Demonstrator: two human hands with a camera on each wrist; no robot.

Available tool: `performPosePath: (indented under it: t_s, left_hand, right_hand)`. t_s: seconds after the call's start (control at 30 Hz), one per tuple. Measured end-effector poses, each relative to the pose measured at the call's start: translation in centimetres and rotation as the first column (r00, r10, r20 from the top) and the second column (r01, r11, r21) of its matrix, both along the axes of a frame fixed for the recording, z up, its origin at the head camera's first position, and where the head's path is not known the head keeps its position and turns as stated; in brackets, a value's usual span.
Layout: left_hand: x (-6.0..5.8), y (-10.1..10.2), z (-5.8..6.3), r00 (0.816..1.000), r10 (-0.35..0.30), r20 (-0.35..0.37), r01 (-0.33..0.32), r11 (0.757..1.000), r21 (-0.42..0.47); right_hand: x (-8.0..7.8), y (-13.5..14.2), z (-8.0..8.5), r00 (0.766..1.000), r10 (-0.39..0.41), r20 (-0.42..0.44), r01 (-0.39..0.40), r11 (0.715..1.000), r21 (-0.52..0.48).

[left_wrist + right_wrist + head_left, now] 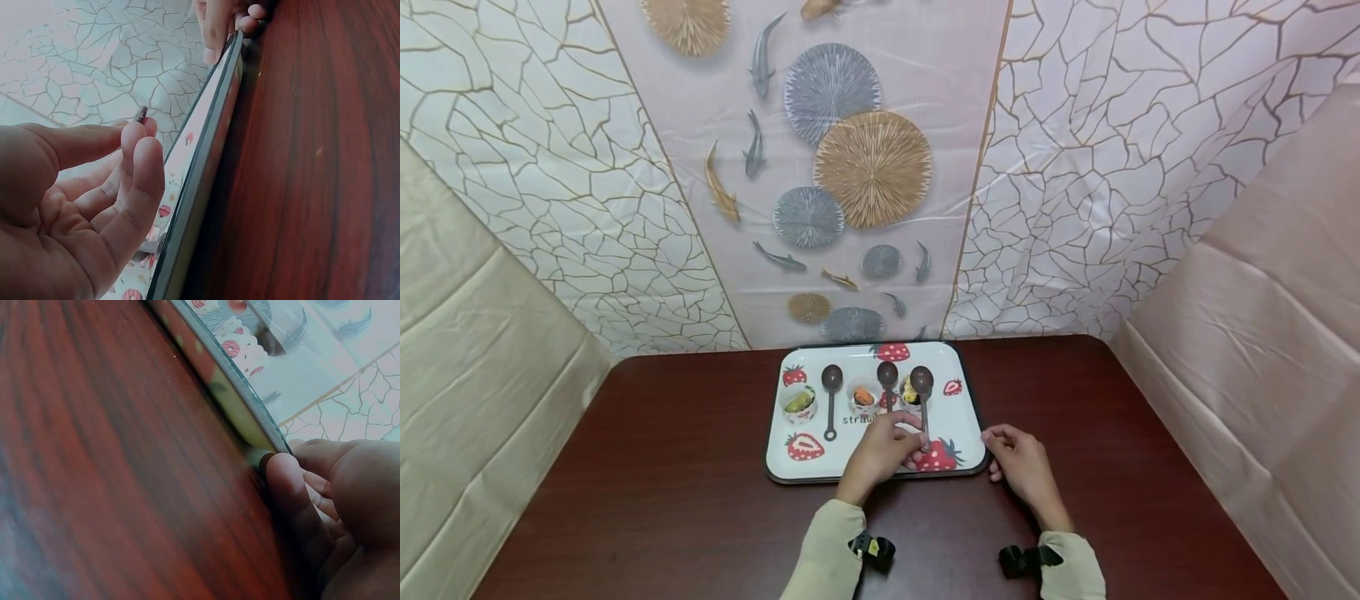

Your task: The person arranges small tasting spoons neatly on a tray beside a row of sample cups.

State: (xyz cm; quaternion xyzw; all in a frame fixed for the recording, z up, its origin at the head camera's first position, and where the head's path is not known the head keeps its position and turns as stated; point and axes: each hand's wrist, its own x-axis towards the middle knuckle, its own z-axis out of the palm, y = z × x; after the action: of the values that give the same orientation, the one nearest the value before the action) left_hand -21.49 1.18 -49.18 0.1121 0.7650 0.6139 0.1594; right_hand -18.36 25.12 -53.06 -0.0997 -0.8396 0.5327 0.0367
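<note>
My left hand (887, 448) pinches the handle end of the rightmost brown spoon (921, 382) between thumb and fingers. In the left wrist view the dark tip of this spoon handle (142, 114) pokes out past the fingertips. The spoon's bowl overlaps the right paper cup (911, 395), which has yellow pieces in it. At the near right corner of the white strawberry-print tray (872, 458), my right hand (1021, 463) grips the rim. Thumb and finger meet at the tray's edge (247, 406) in the right wrist view.
On the tray, a middle cup (863, 397) holds orange pieces and a left cup (800, 405) green ones. A second spoon (887, 374) and a third spoon (831, 379) lie beside them. The dark wooden table (685, 467) meets a patterned cloth wall (1045, 250).
</note>
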Motion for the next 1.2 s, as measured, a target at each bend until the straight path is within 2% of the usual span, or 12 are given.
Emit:
performPosePath:
  t_s: [0.47,0.77,1.2]
  left_hand:
    - [0.3,1.3,0.6,0.999,-0.034,0.031,0.033,0.999,0.012]
    - [0.3,2.2,0.6,0.998,-0.059,0.012,0.059,0.998,-0.001]
    - [0.1,3.7,0.2,0.999,-0.035,0.041,0.034,0.999,0.03]
  right_hand:
    - [0.2,0.2,-0.2,1.0,0.01,0.009,-0.01,1.0,0.014]
    - [0.2,0.0,0.1,1.0,0.005,0.002,-0.005,1.0,0.004]
    - [-0.1,-0.1,-0.1,1.0,-0.006,0.004,0.006,1.0,0.006]
